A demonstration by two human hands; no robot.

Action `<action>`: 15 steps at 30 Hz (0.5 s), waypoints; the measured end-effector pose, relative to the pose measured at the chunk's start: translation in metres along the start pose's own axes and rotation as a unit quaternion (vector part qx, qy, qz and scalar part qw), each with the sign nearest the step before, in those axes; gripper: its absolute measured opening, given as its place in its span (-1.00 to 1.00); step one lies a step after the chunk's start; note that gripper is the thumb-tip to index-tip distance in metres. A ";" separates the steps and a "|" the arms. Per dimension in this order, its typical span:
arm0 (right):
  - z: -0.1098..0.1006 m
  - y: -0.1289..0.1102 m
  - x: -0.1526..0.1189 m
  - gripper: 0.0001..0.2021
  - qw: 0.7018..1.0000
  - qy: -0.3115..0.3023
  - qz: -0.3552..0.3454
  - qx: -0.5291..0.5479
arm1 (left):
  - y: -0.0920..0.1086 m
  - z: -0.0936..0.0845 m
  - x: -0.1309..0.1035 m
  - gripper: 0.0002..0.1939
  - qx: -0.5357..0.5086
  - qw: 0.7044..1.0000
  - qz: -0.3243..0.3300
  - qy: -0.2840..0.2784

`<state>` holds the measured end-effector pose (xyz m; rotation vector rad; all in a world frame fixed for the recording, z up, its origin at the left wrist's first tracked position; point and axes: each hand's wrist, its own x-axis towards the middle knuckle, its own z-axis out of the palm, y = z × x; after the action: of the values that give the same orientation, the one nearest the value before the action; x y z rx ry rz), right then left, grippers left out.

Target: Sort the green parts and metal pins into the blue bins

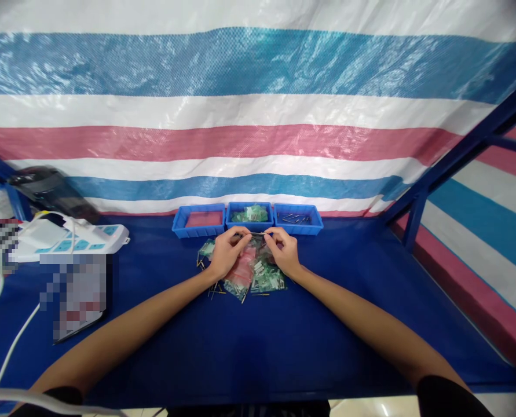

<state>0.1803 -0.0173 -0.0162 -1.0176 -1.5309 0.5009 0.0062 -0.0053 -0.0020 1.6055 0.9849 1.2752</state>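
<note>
The left tray (199, 231) holds something flat and red. The left hand (226, 253) pinches a slim metal rod (258, 233) over heaped packets (269, 277) on the counter (249, 341); the right hand's (287, 250) fingers grip its other end. The middle tray (230, 222) has green packets, the right tray (299, 230) thin pieces (293, 218); many lie outside.

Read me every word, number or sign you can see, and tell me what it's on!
No words, numbers or signs can be read here.
Dark-edged flat item on the left: pixelated, so unreadable.
White power strip: any markings are too small to read.
Small plastic bags: any print is too small to read.
Thin metal rod: too small to tell.
</note>
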 end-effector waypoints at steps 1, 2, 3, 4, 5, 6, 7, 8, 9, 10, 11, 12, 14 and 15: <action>0.000 0.000 0.000 -0.82 1.000 0.000 0.000 0.001 | 0.000 0.000 0.000 -0.80 0.000 1.000 0.001 0.000; 0.000 0.000 0.000 -0.82 1.000 -0.001 0.000 0.001 | 0.000 0.000 0.000 -0.80 0.001 1.000 0.001 0.000; 0.000 0.000 0.000 -0.82 1.000 -0.001 0.000 0.000 | 0.000 0.000 0.000 -0.80 0.001 1.000 0.002 -0.001; 0.000 0.000 0.000 -0.81 1.000 -0.002 0.002 -0.001 | 0.000 0.000 0.000 -0.80 0.001 1.000 0.002 -0.002; 0.000 0.000 0.000 -0.81 1.000 -0.003 0.004 -0.004 | 0.000 0.000 0.000 -0.80 0.001 1.000 0.002 -0.002; 0.000 0.000 0.000 -0.80 1.000 -0.003 0.006 -0.007 | 0.000 0.000 0.000 -0.80 0.001 1.000 0.002 -0.003; 0.000 0.001 -0.001 -0.79 1.000 -0.005 0.007 -0.010 | -0.001 0.000 0.000 -0.80 0.002 1.000 0.002 -0.003; 0.000 0.001 -0.001 -0.79 1.000 -0.006 0.008 -0.013 | -0.001 0.000 0.000 -0.80 0.003 1.000 0.002 -0.002; 0.000 0.001 -0.001 -0.78 1.000 -0.007 0.008 -0.014 | -0.001 0.000 0.000 -0.80 0.003 1.000 0.002 -0.001; 0.000 0.001 -0.001 -0.78 1.000 -0.007 0.008 -0.014 | -0.001 0.000 0.000 -0.80 0.005 1.000 0.002 -0.001; 0.000 0.001 -0.001 -0.78 1.000 -0.006 0.007 -0.014 | -0.001 0.000 0.000 -0.80 0.006 1.000 0.002 -0.002; 0.000 0.001 -0.001 -0.78 1.000 -0.005 0.006 -0.013 | -0.001 0.000 0.000 -0.81 0.006 1.000 0.003 -0.002; 0.000 0.000 0.000 -0.79 1.000 -0.004 0.004 -0.011 | 0.000 0.000 0.000 -0.81 0.006 1.000 0.003 -0.003; 0.000 -0.001 0.000 -0.79 1.000 -0.005 0.002 -0.010 | 0.000 0.000 0.000 -0.81 0.006 1.000 0.003 -0.004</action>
<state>0.1802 -0.0179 -0.0156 -1.0347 -1.5458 0.4948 0.0060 -0.0053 -0.0023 1.6237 0.9856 1.2691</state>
